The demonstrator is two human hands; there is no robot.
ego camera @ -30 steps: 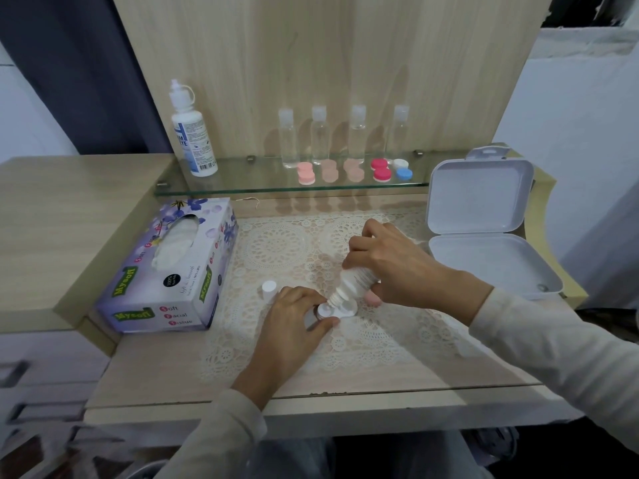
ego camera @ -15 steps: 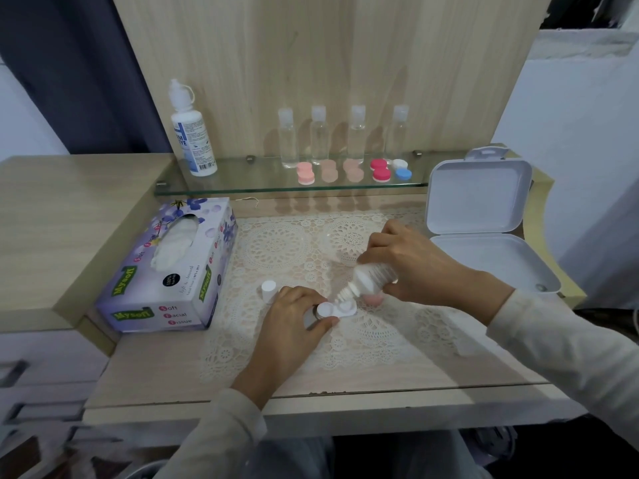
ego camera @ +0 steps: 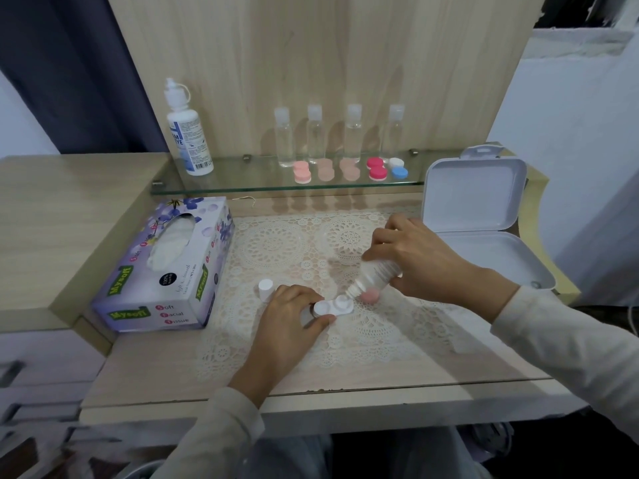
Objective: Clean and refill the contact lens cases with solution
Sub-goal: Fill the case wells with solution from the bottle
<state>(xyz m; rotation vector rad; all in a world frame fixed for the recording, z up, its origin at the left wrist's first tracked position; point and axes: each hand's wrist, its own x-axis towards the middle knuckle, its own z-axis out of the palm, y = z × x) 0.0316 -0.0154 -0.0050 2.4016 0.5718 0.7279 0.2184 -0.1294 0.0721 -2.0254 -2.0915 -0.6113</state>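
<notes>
Fingers (ego camera: pixel 298 294) of the left hand (ego camera: pixel 287 326) curl against the thumb and pinch the left well of an uncapped white lens case (ego camera: pixel 333 305), which lies flat on the lace mat (ego camera: pixel 380 337). Just right of these fingers, the right hand (ego camera: pixel 425 264) is curled around a small bottle (ego camera: pixel 375 274), tilted nozzle-down over the case's right well; whether the nozzle touches the well cannot be told. A pink cap (ego camera: pixel 370 296) lies on the mat under the bottle, just beside the case. Just left of the fingers stands a white cap (ego camera: pixel 265 288), and farther left a tissue box (ego camera: pixel 166 271). Beyond the right hand, a white hinged box (ego camera: pixel 484 216) stands open. Farther back, well apart from the fingers, a glass shelf (ego camera: pixel 242 184) carries a large labelled bottle (ego camera: pixel 188 133) at left, four clear bottles (ego camera: pixel 352 133) in a row, and capped cases (ego camera: pixel 377 168) in pink, peach, red, and white-and-blue before them.
</notes>
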